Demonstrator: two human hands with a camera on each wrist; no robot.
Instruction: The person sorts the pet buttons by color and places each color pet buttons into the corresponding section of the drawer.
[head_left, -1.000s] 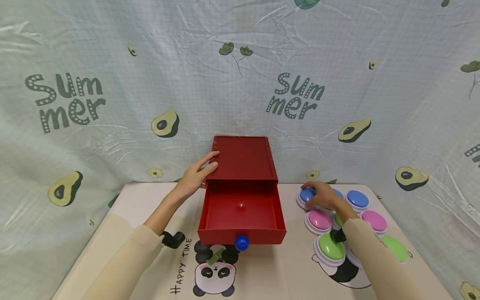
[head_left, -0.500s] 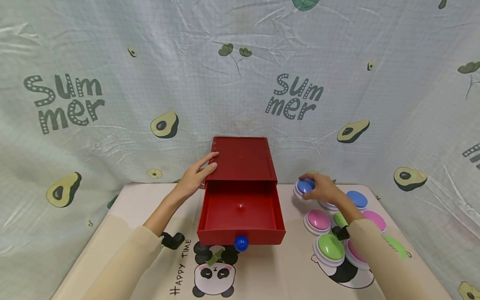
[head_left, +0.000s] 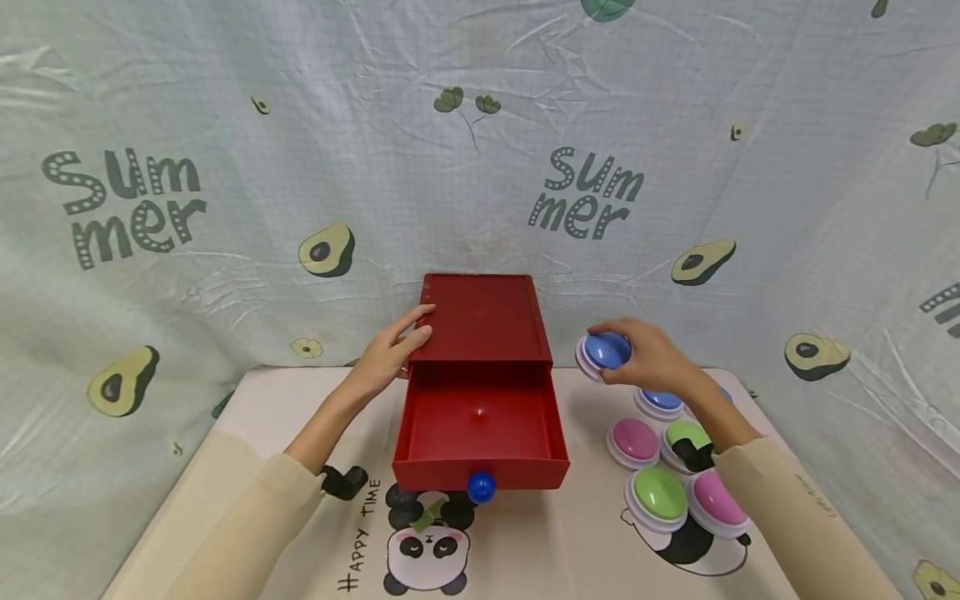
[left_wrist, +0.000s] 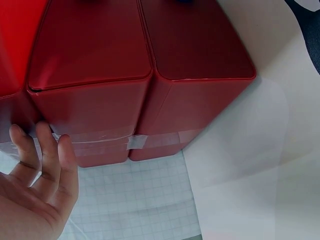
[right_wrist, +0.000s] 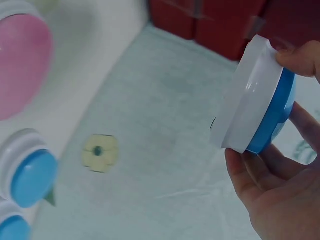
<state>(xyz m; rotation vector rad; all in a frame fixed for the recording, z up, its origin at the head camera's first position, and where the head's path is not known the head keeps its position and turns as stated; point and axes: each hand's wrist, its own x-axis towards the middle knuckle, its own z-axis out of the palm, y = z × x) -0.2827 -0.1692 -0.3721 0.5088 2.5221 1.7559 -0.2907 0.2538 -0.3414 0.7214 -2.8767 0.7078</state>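
A red drawer box (head_left: pixel 483 321) stands at the table's back, its top drawer (head_left: pixel 480 423) pulled out with nothing in it and a blue ball knob (head_left: pixel 481 487) on its front. My left hand (head_left: pixel 386 358) rests on the box's left side and top edge; in the left wrist view the fingers (left_wrist: pixel 47 155) touch the red side, relaxed. Right of the box, my right hand (head_left: pixel 652 358) holds up a round push button (head_left: pixel 606 351) with a blue dome and white base. The right wrist view shows thumb and fingers gripping that button (right_wrist: pixel 257 100) by its rim, tilted.
Several more push buttons lie on the right of the table, among them a blue one (head_left: pixel 662 400), a pink one (head_left: pixel 634 440) and a green one (head_left: pixel 659 493). A printed curtain (head_left: pixel 480 192) hangs behind the table (head_left: pixel 555 550).
My right hand has lifted the blue push button off the table and brought it up and slightly left. My left hand stays on the box.
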